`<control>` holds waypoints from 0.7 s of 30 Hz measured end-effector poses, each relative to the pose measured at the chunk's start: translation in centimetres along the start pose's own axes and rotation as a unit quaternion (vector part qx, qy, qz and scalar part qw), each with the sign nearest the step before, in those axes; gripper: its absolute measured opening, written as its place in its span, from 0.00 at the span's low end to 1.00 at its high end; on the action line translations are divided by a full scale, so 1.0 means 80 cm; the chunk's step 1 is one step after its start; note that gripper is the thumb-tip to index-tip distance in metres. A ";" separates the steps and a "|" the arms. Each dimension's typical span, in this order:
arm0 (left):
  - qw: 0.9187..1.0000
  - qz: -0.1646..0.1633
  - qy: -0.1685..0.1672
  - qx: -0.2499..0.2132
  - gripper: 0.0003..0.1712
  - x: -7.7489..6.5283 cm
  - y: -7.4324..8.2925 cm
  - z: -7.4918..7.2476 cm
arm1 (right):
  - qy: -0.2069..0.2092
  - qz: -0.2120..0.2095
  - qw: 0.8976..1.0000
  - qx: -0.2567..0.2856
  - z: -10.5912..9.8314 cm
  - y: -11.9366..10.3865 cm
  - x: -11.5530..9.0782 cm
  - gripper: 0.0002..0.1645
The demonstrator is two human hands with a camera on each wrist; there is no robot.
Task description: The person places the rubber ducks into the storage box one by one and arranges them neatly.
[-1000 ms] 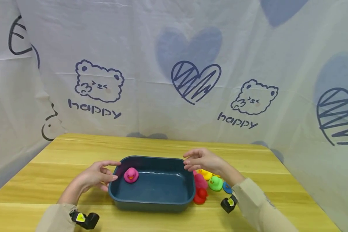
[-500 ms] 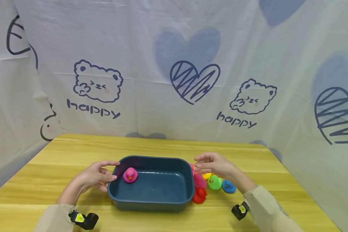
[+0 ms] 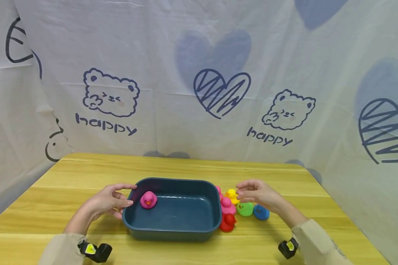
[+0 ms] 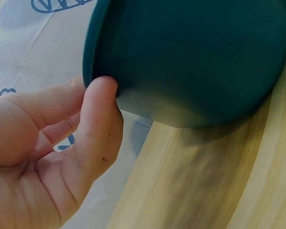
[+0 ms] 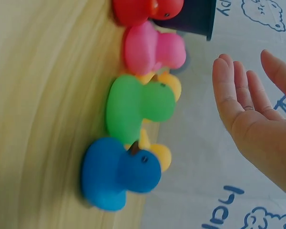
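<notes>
At the left end of a dark teal plastic basin (image 3: pixel 179 232), my left hand (image 3: pixel 107 200) pinches the rim, with the thumb and a finger on either side of the wall in the left wrist view. One pink rubber duck (image 3: pixel 148 200) sits inside, near that end. My right hand (image 3: pixel 258 193) hovers over rubber ducks to the right of the basin, fingers extended and holding nothing. Below and around it are a yellow duck (image 3: pixel 231 195), a green duck (image 5: pixel 140 107) and a blue duck (image 5: pixel 119 174). A red duck (image 3: pixel 227 223) and a pink duck (image 3: pixel 227 207) are right beside the basin wall.
Everything stands on a wood-grain table (image 3: pixel 96 169). Behind it hangs a pale cloth (image 3: pixel 172 136) printed with bears and hearts, which also runs along both sides.
My right hand has moved rightward from the basin's right rim to above the ducks, uncovering the blue and yellow ones. The left hand stays on the rim.
</notes>
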State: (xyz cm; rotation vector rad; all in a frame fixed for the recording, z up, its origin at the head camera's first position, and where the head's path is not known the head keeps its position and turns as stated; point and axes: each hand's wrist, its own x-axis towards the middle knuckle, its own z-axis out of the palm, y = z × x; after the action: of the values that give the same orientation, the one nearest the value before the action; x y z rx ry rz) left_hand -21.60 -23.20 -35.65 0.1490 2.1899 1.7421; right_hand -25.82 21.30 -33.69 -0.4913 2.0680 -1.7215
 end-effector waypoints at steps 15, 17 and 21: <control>1.000 0.005 -0.005 -0.001 0.35 -0.001 0.000 0.000 | 0.021 0.002 1.000 -0.010 -0.028 0.012 -0.026 0.22; 1.000 0.006 -0.006 -0.001 0.35 -0.001 0.001 0.000 | 0.024 0.001 1.000 -0.012 -0.031 0.013 -0.028 0.24; 1.000 0.008 -0.008 -0.001 0.36 -0.001 0.000 0.000 | 0.036 0.002 0.999 -0.024 -0.038 0.017 -0.032 0.26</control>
State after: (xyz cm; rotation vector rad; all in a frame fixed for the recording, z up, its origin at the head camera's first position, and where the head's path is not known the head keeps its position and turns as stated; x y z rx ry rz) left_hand -21.56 -23.24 -35.61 0.1794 2.1816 1.7453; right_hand -25.23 25.39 -34.35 -0.4449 2.1630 -1.7133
